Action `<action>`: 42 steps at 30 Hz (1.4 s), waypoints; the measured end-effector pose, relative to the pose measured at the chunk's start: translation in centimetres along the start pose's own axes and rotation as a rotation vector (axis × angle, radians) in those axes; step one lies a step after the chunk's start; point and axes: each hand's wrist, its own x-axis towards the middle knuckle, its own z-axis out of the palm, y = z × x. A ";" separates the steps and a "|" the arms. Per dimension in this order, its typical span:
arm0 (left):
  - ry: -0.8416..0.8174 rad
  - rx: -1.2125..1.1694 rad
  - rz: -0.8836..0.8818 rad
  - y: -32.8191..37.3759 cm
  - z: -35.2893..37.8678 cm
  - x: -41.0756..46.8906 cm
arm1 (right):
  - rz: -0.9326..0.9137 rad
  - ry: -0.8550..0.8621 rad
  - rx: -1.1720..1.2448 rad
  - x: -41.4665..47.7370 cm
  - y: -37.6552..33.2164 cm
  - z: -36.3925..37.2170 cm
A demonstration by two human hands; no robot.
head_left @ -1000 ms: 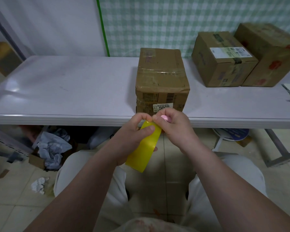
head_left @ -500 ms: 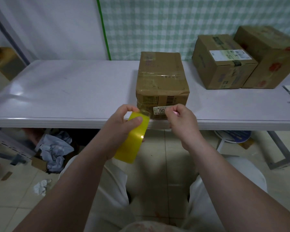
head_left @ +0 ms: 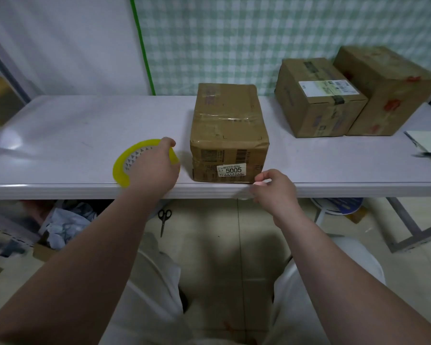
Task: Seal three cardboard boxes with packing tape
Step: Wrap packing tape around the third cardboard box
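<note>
A pale, glossy table (head_left: 60, 135) runs across the view, its front edge toward the person. Behind it a white wall fills ten to eleven o'clock and a green-checked curtain (head_left: 234, 41) fills twelve to two, with a green strip (head_left: 142, 46) between them. The near box (head_left: 229, 125) sits at twelve o'clock by the front edge, with clear tape across its top. A second box (head_left: 316, 100) and a third box (head_left: 388, 90) stand side by side at two o'clock. Scissors (head_left: 163, 220) lie on the tiled floor beneath.

Half a second ago the yellow tape roll (head_left: 121, 168) was held up before the table edge with both hands close together. Now it is down on the table at nine o'clock of the near box. The left hand (head_left: 154, 168) lies over it, fingers curled on its far rim. The right hand (head_left: 274, 190) has drawn away to the table edge at five o'clock of that box, fingertips pinched together; whether they hold tape I cannot tell
</note>
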 end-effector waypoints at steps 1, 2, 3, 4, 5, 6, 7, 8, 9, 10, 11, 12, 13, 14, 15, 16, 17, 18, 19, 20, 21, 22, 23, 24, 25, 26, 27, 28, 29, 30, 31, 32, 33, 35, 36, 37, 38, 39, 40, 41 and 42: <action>-0.011 0.029 -0.005 -0.2 0.6 0.4 | 0.004 0.029 0.005 0.3 0.1 -0.1; -0.019 0.044 -0.015 -0.4 1.2 0.8 | 0.004 0.056 0.008 0.5 0.2 -0.3; -0.021 0.047 -0.028 -0.7 1.7 1.1 | 0.001 0.077 0.007 0.7 0.2 -0.5; -0.015 0.050 -0.040 -0.9 2.2 1.4 | -0.002 0.095 0.004 1.0 0.2 -0.7; -0.001 0.061 -0.051 -1.1 2.4 1.6 | -0.005 0.108 -0.001 1.3 0.1 -1.0; 0.013 0.082 -0.059 -1.2 2.5 1.9 | -0.006 0.116 -0.005 1.7 0.1 -1.2; 0.020 0.108 -0.060 -1.3 2.5 2.2 | -0.008 0.120 -0.008 2.1 0.0 -1.4; 0.016 0.124 -0.058 -1.4 2.4 2.4 | -0.013 0.122 -0.010 2.4 0.0 -1.6; 0.009 0.108 -0.048 -1.4 2.3 2.6 | -0.019 0.124 -0.011 2.9 -0.1 -1.8; 0.001 0.048 -0.022 -1.4 2.2 2.6 | -0.022 0.129 -0.016 3.3 -0.1 -2.0; 0.003 -0.048 0.032 -1.2 2.0 2.5 | -0.027 0.137 -0.030 3.8 -0.2 -2.3; 0.013 -0.163 0.113 -1.0 1.7 2.2 | -0.032 0.138 -0.054 4.3 -0.1 -2.5; 0.010 -0.278 0.208 -0.7 1.5 1.9 | -0.037 0.131 -0.080 4.8 -0.1 -2.6; -0.013 -0.370 0.295 -0.4 1.2 1.6 | -0.037 0.114 -0.099 5.2 0.0 -2.7; -0.049 -0.428 0.361 0.0 0.9 1.3 | -0.040 0.095 -0.113 5.6 0.0 -2.8; -0.082 -0.454 0.405 0.3 0.7 1.1 | -0.048 0.074 -0.117 6.0 0.1 -2.8; -0.102 -0.458 0.432 0.7 0.5 1.0 | -0.057 0.056 -0.113 6.2 0.2 -2.8; -0.110 -0.455 0.447 1.0 0.4 1.0 | -0.063 0.042 -0.100 6.3 0.1 -2.8; -0.114 -0.452 0.459 1.3 0.2 1.0 | -0.078 0.037 -0.086 6.4 0.1 -2.7; -0.116 -0.456 0.471 1.5 0.0 1.0 | -0.098 0.036 -0.090 6.5 0.0 -2.7; -0.114 -0.457 0.490 1.9 -0.2 1.1 | -0.119 0.041 -0.106 6.5 -0.1 -2.7; -0.105 -0.450 0.512 2.2 -0.3 1.2 | -0.130 0.058 -0.118 6.5 -0.3 -2.7; -0.092 -0.434 0.531 2.7 -0.4 1.3 | -0.138 0.096 -0.094 6.5 -0.4 -2.7; -0.077 -0.414 0.540 3.1 -0.3 1.4 | -0.137 0.144 -0.016 6.5 -0.6 -2.7; -0.062 -0.395 0.536 3.5 -0.3 1.7 | -0.147 0.202 0.082 6.2 -1.0 -2.9; -0.049 -0.376 0.528 3.9 -0.2 2.0 | -0.168 0.256 0.164 5.9 -1.5 -3.1; -0.038 -0.353 0.525 4.2 0.0 2.4 | -0.198 0.284 0.230 5.5 -2.2 -3.2; -0.028 -0.323 0.531 4.5 0.3 2.8 | -0.240 0.276 0.298 5.1 -3.1 -3.3; -0.015 -0.290 0.546 4.7 0.6 3.1 | -0.305 0.248 0.326 4.8 -4.1 -3.3; 0.000 -0.260 0.566 4.7 0.9 3.4 | -0.392 0.209 0.303 4.5 -4.9 -3.1; 0.017 -0.235 0.580 4.8 1.2 3.6 | -0.483 0.166 0.241 4.4 -5.2 -2.8; 0.035 -0.214 0.588 4.8 1.4 3.7 | -0.557 0.134 0.157 4.7 -5.2 -2.4; 0.052 -0.198 0.595 4.8 1.7 3.7 | -0.612 0.123 0.059 5.1 -4.8 -2.0; 0.093 -0.174 0.621 4.8 2.1 3.6 | -0.661 0.154 -0.101 5.6 -3.7 -1.3; 0.128 -0.169 0.639 4.7 2.3 3.6 | -0.667 0.176 -0.125 5.6 -3.4 -1.2; 0.170 -0.168 0.658 4.7 2.6 3.6 | -0.676 0.190 -0.130 5.6 -3.2 -1.3; 0.216 -0.166 0.677 4.7 2.9 3.6 | -0.690 0.199 -0.129 5.5 -3.2 -1.3; 0.257 -0.155 0.695 4.6 3.2 3.6 | -0.706 0.207 -0.133 5.7 -3.1 -1.3; 0.292 -0.131 0.713 4.5 3.4 3.6 | -0.716 0.207 -0.146 5.7 -3.1 -1.4; 0.316 -0.097 0.731 4.4 3.5 3.6 | -0.720 0.203 -0.157 5.7 -3.1 -1.4; 0.335 -0.062 0.748 4.3 3.6 3.6 | -0.718 0.198 -0.166 5.8 -3.1 -1.4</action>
